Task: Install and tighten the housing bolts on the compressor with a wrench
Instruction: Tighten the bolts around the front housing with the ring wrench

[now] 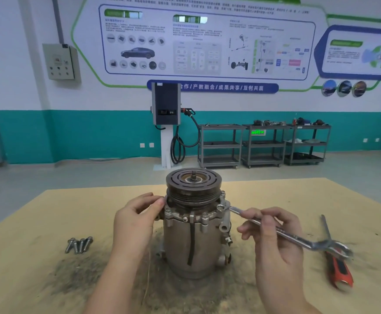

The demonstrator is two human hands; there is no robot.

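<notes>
A metal compressor (195, 243) stands upright on the table, its dark pulley (194, 184) on top. Several bolts sit in its housing flange (185, 215). My right hand (273, 232) grips a silver combination wrench (284, 234); the wrench's ring end (221, 208) sits over a bolt on the flange's right side. My left hand (135, 218) holds the flange's left edge just under the pulley, fingers curled against it. Several loose bolts (78, 244) lie together on the table at the left.
A screwdriver with a red and black handle (339, 268) lies on the table at the right, under the wrench's open end. The tan tabletop (48, 223) is smeared with dark grime around the compressor. Grey shelf carts (262, 143) and a wall charger (166, 103) stand far behind.
</notes>
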